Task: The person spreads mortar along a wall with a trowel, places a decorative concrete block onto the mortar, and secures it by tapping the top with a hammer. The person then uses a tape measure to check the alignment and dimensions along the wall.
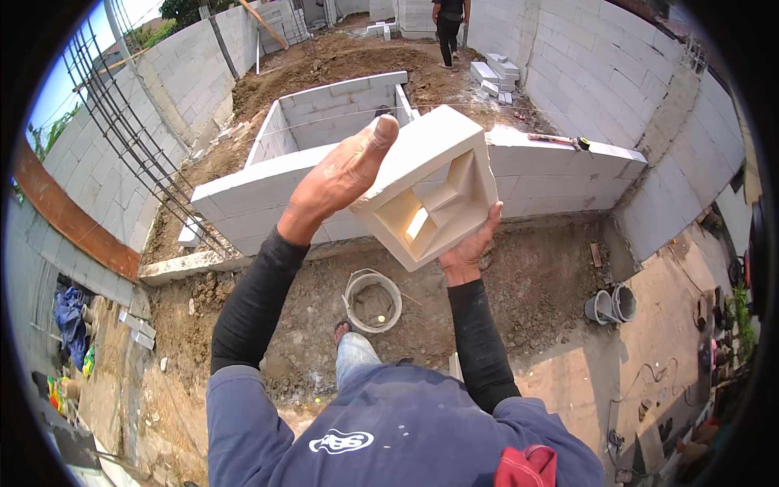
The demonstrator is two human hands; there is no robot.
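Note:
A cream-coloured ventilation block [423, 209] is held up tilted in front of me, above the low wall. Its open face shows a recessed, sloping inside with a slot through which light comes. My left hand [345, 172] presses against the block's left side with the thumb pointing up; its other fingers are mostly hidden. At the lower right corner my right hand [471, 248] grips the block from beneath, its fingers partly behind it. Below the block, a round bucket [373, 301] with grey mortar stands on the dirt.
A low white block wall [552, 174] crosses ahead, with a hammer-like tool [560, 142] on top. Steel rebar [134, 134] rises at left. Two buckets [610, 305] stand at right. Farther off, a person [449, 31] in dark clothes is near stacked blocks [497, 75].

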